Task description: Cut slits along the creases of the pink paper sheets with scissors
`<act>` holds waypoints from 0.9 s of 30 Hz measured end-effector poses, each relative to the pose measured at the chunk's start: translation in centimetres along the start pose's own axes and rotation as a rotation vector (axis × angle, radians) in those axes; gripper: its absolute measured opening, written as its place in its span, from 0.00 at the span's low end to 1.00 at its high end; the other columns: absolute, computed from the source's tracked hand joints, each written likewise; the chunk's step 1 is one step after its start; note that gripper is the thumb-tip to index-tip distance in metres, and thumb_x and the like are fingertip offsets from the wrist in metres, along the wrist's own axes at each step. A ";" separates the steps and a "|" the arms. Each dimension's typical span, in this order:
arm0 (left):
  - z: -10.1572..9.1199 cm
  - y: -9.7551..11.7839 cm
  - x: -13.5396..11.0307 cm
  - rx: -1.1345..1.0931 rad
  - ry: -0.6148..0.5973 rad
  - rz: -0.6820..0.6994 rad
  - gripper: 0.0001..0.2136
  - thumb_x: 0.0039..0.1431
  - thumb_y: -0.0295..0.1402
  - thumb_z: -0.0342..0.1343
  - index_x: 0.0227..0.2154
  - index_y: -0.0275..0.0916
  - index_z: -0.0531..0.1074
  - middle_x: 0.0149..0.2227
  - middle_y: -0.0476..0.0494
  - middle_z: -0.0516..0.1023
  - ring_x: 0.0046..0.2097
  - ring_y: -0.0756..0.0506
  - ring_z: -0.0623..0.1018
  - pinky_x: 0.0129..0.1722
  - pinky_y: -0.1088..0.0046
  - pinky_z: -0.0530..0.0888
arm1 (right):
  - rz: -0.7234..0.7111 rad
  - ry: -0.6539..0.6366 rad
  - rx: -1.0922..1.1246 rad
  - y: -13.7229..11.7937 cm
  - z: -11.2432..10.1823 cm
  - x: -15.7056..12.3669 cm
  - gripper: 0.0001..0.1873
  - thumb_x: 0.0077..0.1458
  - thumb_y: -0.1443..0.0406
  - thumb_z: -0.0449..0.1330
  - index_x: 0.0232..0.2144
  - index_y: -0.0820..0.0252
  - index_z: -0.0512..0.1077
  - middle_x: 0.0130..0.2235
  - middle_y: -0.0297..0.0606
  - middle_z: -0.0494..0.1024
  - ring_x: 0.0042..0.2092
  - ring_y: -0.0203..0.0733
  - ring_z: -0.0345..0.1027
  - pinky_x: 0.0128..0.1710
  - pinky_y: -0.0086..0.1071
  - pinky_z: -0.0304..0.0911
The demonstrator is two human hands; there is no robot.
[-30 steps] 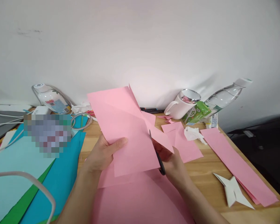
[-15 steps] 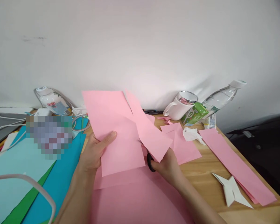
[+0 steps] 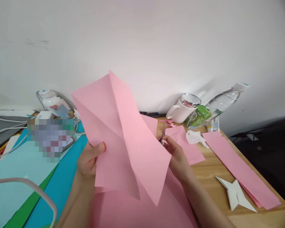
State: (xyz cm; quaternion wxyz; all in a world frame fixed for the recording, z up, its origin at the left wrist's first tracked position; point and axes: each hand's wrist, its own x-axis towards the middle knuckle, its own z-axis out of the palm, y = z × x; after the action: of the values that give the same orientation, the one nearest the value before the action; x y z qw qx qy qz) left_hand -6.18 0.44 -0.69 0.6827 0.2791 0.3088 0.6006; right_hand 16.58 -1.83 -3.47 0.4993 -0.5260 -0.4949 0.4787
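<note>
I hold a pink paper sheet (image 3: pixel 102 126) upright in front of me, above the wooden table (image 3: pixel 211 171). My left hand (image 3: pixel 89 158) pinches its left edge, thumb on the front. A long cut splits off a right-hand strip (image 3: pixel 140 148) that hangs forward and overlaps the sheet. My right hand (image 3: pixel 178 158) is behind the strip's right edge, closed around scissors (image 3: pixel 162 137). Only a grey blade tip shows, pointing up. Another large pink sheet (image 3: pixel 133 212) lies flat beneath my arms.
At the back stand a white mug (image 3: pixel 184 107), a green carton (image 3: pixel 197 115) and a water bottle (image 3: pixel 225 98). Pink strips (image 3: pixel 239 167), a crumpled tissue (image 3: pixel 194 136) and a white folded star (image 3: pixel 236 194) lie right. Blue and green sheets (image 3: pixel 14 177), a white cable (image 3: pixel 26 182) and a white bottle (image 3: pixel 53 103) lie left.
The pink sheet rose and tilted upright, and the cut strip swung forward over it. My right hand came up from under the paper to its right edge, scissors now pointing up.
</note>
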 end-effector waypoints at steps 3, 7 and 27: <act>1.0 -0.2 -0.3 0.044 -0.112 -0.204 0.18 0.39 0.29 0.66 0.37 0.41 0.75 0.29 0.46 0.81 0.36 0.37 0.80 0.37 0.59 0.78 | 0.134 -0.052 0.306 -0.1 -0.1 0.2 0.18 0.52 0.48 0.55 0.35 0.56 0.65 0.27 0.32 0.71 0.26 0.37 0.64 0.25 0.28 0.61; 2.0 -0.3 -0.1 0.198 -0.095 -0.347 0.15 0.43 0.30 0.65 0.37 0.38 0.75 0.32 0.42 0.81 0.33 0.38 0.80 0.30 0.65 0.78 | 0.093 0.035 0.398 -0.2 -0.4 0.3 0.24 0.42 0.45 0.61 0.34 0.56 0.68 0.32 0.37 0.75 0.31 0.42 0.69 0.27 0.31 0.64; 1.3 0.3 0.9 0.416 -0.065 -0.247 0.15 0.43 0.35 0.65 0.38 0.40 0.75 0.37 0.42 0.81 0.37 0.38 0.80 0.33 0.62 0.77 | -0.139 0.475 -0.059 -1.2 -2.3 0.5 0.10 0.39 0.66 0.68 0.27 0.61 0.72 0.20 0.26 0.66 0.21 0.30 0.55 0.19 0.24 0.52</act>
State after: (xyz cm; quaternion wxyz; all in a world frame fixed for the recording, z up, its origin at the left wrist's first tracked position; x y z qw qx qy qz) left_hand -5.29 1.34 0.27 0.6884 0.3930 0.4353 0.4268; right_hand 18.89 -1.44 -2.16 0.6178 -0.6028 -0.4123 0.2915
